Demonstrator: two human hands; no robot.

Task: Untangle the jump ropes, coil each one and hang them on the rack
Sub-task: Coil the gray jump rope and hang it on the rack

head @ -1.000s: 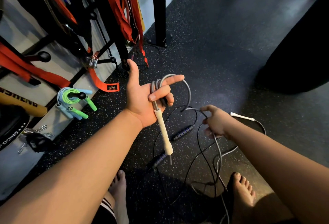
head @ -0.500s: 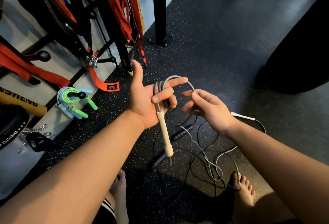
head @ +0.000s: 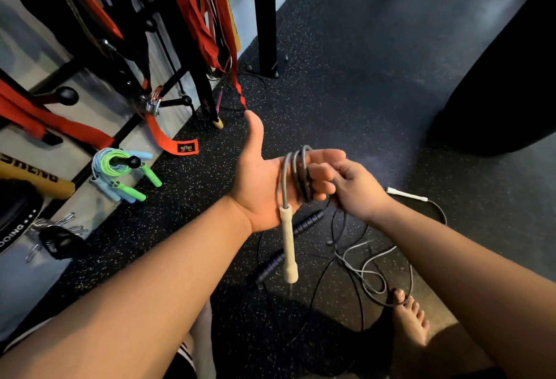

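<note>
The grey jump rope [head: 296,174] sits looped round the curled fingers of the left hand [head: 264,180], mid-scene. Its cream handle [head: 288,246] hangs below the palm, long axis near upright, butt toward the floor [head: 361,77]. The right hand [head: 358,190] pinches the cord beside the loops. Coiling seems under way; next, the slack [head: 365,270] near the foot [head: 412,318] needs drawing up, clear of the dark-handled rope [head: 305,223].

left hand [head: 261,187]: grey rope [head: 295,168] looped round fingers | cream handle [head: 288,246]: hangs below | right hand [head: 359,190]: pinches rope
</note>
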